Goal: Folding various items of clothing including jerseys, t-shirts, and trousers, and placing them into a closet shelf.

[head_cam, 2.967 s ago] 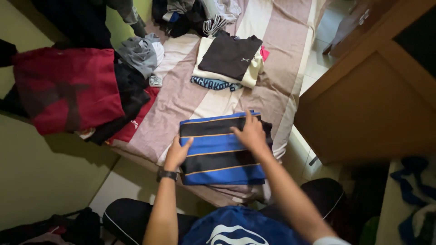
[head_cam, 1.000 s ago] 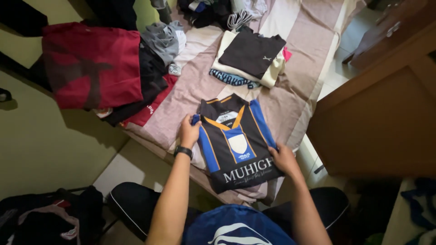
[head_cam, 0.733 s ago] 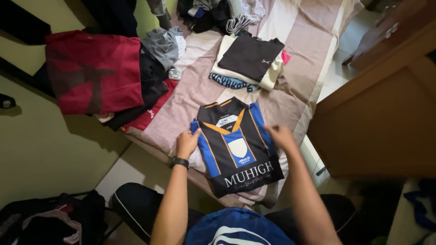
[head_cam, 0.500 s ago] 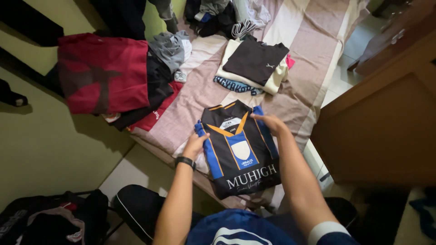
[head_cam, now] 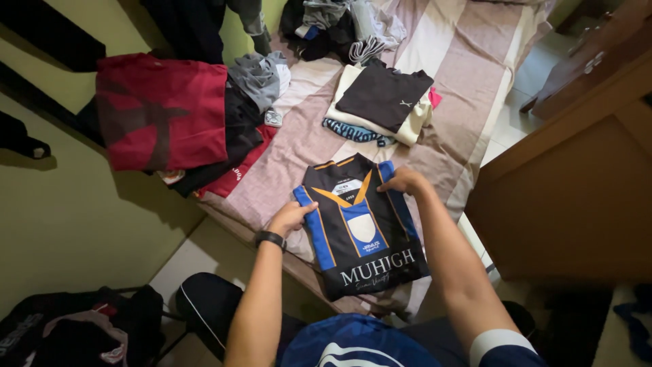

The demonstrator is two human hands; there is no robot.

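A folded black and blue jersey (head_cam: 360, 234) with orange trim and a white crest lies face up on the striped bed (head_cam: 299, 146), near its front edge. My left hand (head_cam: 291, 216), with a dark watch on the wrist, pinches the jersey's left shoulder edge. On the right shoulder, close to the collar, my right hand (head_cam: 404, 181) grips the cloth. Both hands hold the top part of the jersey.
A stack of folded clothes with a black shirt (head_cam: 384, 95) on top sits further back on the bed. A red garment (head_cam: 159, 112) and dark clothes hang off the bed's left side. A heap of loose laundry (head_cam: 333, 27) lies at the far end. A wooden cabinet (head_cam: 577, 177) stands at right.
The jersey, earlier a striped folded block, is now face up with its crest showing. My right hand moved from the lower right edge up to the right shoulder. My left hand stays at the left shoulder.
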